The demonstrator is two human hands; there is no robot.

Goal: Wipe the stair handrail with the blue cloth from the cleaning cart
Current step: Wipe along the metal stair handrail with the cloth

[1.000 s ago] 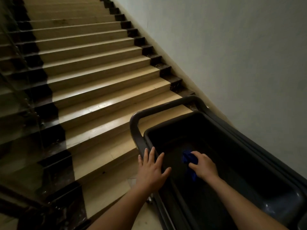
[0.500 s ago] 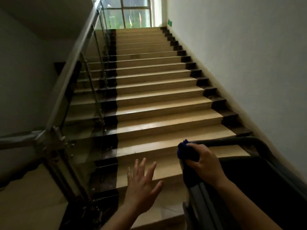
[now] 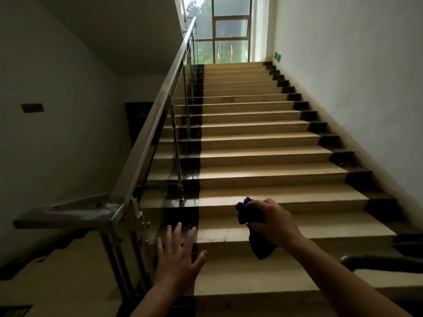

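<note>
Right hand (image 3: 273,221): clenched around blue cloth (image 3: 250,221), lower centre, tail hanging | Left hand (image 3: 177,257): released, fingers spread, near glass balustrade | Steel handrail (image 3: 160,115): rising left of centre | Cleaning cart handle (image 3: 380,263): lower right

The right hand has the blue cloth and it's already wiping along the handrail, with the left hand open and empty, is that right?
Not quite. The head view shows the right hand holding the blue cloth out over the steps, well clear of the handrail on the left; wiping has not begun. The left hand is open and empty, as you said.
</note>
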